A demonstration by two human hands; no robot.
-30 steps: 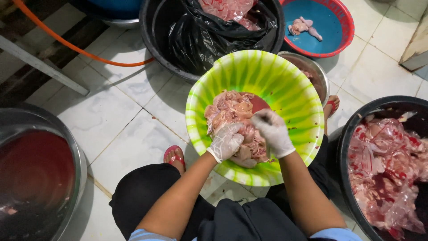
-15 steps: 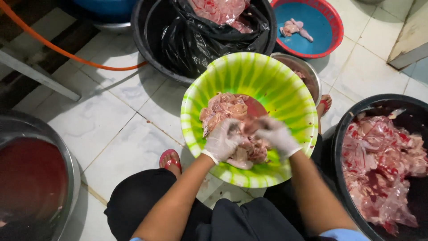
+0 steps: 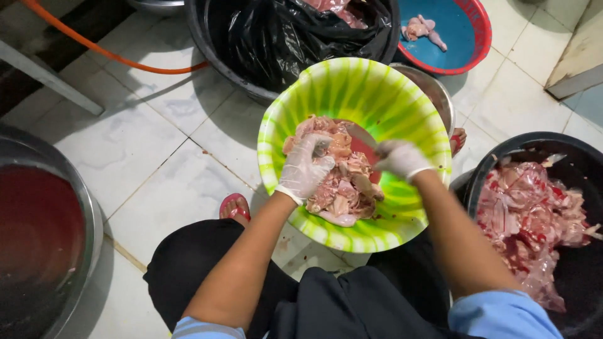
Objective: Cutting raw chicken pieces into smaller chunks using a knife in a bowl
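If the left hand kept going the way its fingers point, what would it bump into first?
The left hand already rests on the raw meat heaped in the green bowl. Its fingers point up and right, so it would probably push further into that meat, then meet the knife blade. Depth is hard to judge.
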